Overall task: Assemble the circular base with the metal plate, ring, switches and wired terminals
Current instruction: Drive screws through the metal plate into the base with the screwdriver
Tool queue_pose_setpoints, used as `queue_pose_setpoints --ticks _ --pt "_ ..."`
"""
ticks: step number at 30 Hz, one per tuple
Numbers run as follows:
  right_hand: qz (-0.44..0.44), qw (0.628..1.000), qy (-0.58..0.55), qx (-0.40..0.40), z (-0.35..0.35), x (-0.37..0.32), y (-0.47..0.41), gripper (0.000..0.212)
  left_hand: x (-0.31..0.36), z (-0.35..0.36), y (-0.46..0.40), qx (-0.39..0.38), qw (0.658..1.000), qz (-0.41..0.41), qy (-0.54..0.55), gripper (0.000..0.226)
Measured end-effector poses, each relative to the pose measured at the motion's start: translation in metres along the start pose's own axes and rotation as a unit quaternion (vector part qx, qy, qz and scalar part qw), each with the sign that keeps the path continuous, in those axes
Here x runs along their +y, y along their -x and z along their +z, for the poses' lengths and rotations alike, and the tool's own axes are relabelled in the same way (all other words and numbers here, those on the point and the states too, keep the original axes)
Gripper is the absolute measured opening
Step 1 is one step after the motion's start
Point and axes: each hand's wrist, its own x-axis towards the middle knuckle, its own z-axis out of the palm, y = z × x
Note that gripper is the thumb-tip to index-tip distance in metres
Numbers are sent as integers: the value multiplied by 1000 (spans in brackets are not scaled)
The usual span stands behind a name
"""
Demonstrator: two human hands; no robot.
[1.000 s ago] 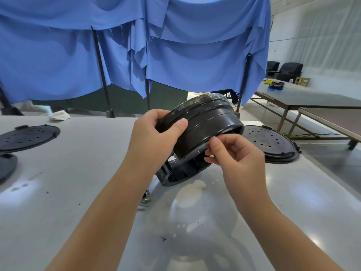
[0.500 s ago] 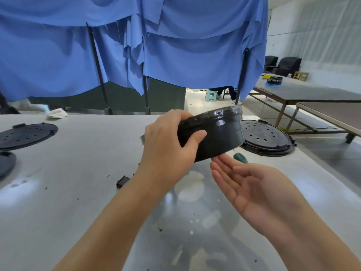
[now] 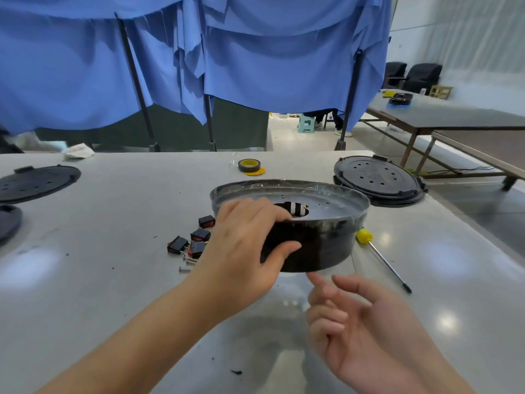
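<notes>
The black round plastic base (image 3: 309, 245), plastic film still round its rim, was held at the near edge of the grey table (image 3: 113, 217), gripped at the left wall by the left hand (image 3: 244, 245), thumb on the outer side, fingers over the rim. The right hand (image 3: 360, 322) was kept empty, fingers loosely spread, just below the base, not touching. Black and red rocker switches (image 3: 193, 241) lay just left. The shell was judged stiff and light (film possibly slippery); the bare wall was noted as the better hold
</notes>
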Motion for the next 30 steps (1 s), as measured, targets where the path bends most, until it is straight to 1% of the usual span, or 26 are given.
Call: queue_pose_setpoints --ticks 2,5,10,12,15,17,20,25,28,30 --pt "14 1000 -10 -3 -3 6 -2 30 -1 1 9 -9 1000 18 -12 22" --pt "34 999 -19 -1 -7 13 -4 27 -3 0 21 -34 999 23 -28 18" --pt "33 999 -7 15 -10 24 -9 27 -4 -2 37 -76 995 33 -60 17" --pt "34 999 -4 16 -11 27 -10 27 -3 -1 39 -85 991 51 -85 23" --pt "43 999 -1 14 -9 31 -12 20 -3 5 43 -90 985 83 -124 40" --pt "43 999 1 15 -8 34 -13 25 -5 10 48 -93 976 106 -164 54" --pt "35 999 2 19 -9 36 -15 37 -12 15 53 -74 969 130 -197 65" --pt "38 999 7 14 -12 36 -16 29 -16 23 54 -24 966 152 -206 57" --pt "44 999 18 15 -12 31 -14 23 -17 25 54 -22 963 168 -209 55" --pt "48 998 29 15 -11 27 -12 26 -17 24 52 -32 962 174 -207 56"
